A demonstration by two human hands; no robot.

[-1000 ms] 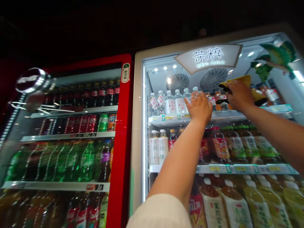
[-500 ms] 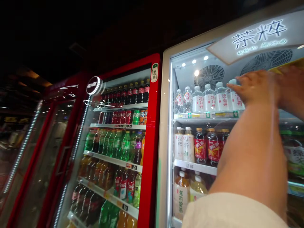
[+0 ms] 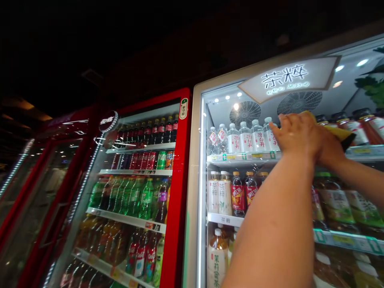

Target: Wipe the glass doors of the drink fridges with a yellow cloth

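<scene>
My left hand point(image 3: 295, 134) is raised against the glass front of the white-framed drinks fridge point(image 3: 195, 160), fingers stretched and slightly apart, back of the hand towards me. Its bare forearm rises from the bottom of the view. Partly behind it, my right hand point(image 3: 328, 150) comes in from the right and presses on a yellow cloth point(image 3: 337, 131) with a dark underside. The cloth's edge also shows above my left knuckles. The right fingers are mostly hidden. Clear white-labelled bottles point(image 3: 244, 138) stand on the top shelf beyond the glass, left of my hands.
A lit sign point(image 3: 285, 78) hangs at the top inside the fridge. Lower shelves hold tea bottles point(image 3: 224, 192) and more drinks. To the left, a red fridge point(image 3: 177, 180) holds cola, cans and green bottles point(image 3: 147, 196). Another dark red fridge point(image 3: 45, 180) stands farther left.
The view has shifted so that the fridges sit lower and farther left. Both hands now appear lower and more to the left, with the right forearm and more of the cloth showing.
</scene>
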